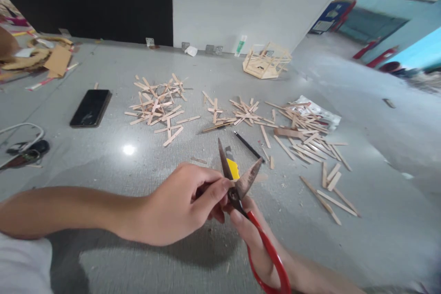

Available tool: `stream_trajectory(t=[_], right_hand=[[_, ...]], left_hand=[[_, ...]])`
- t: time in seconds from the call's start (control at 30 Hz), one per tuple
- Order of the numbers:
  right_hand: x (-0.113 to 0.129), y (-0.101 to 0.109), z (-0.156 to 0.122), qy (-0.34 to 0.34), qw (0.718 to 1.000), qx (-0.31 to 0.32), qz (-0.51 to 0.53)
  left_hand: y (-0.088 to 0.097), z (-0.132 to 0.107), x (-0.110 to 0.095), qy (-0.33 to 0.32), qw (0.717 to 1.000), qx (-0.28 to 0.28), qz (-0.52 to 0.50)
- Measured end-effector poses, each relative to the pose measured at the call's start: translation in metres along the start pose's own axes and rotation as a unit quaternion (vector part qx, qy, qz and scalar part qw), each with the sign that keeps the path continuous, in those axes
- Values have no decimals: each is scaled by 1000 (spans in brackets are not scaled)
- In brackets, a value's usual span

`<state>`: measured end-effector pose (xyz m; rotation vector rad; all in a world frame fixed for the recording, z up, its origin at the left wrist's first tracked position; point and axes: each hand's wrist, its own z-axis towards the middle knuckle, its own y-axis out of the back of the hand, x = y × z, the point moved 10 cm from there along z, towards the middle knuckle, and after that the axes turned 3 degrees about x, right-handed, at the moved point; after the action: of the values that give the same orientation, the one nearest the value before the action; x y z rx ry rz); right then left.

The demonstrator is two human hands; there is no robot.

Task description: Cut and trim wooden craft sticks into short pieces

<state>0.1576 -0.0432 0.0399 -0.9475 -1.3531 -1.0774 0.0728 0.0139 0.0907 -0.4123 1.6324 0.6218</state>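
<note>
You have a grey tabletop [106, 156] before you, with a heap of wooden craft sticks [155, 108] on its far left and a looser spread of sticks [306, 151] to the right, both well apart from your hands. Your left hand [181, 200] comes in from the left side; your right hand [258, 252] comes from the lower right and is clasped around the red handle [268, 244] of the scissors [237, 199], so it has the firmer hold. The scissors are raised between your two hands, near the front of the table, their long axis running from the handle at lower right to the tips, away from you and slightly left. The blades stand spread in a V, one pointing away, the other toward the far right. Beyond them, in view through the gap, lies a yellow utility knife [233, 170], and further right a slim black tool [248, 146]. Your left thumb and index finger are drawn together just left of the pivot, right beside the blade roots; you can't tell from here whether they pinch anything. That closeness leaves little room for error.
</note>
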Motion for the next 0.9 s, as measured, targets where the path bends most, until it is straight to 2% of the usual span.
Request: stream_trajectory(t=[0.2, 0.33, 0.57, 0.7, 0.9], right_hand=[[-2, 1, -2, -19, 1000, -3, 8], [-2, 2, -2, 8, 1000, -9, 13], [-5, 3, -6, 22, 999, -9, -34], [-8, -1, -10, 33, 999, 7, -10], [-11, -2, -6, -20, 999, 22, -34]], left_hand=[[-4, -2, 1, 7, 999, 11, -34], [-6, -4, 6, 6, 998, -13, -59], [-11, -5, 13, 0, 999, -26, -30], [-15, -8, 18, 10, 1000, -23, -8], [-25, -8, 24, 15, 1000, 3, 11]])
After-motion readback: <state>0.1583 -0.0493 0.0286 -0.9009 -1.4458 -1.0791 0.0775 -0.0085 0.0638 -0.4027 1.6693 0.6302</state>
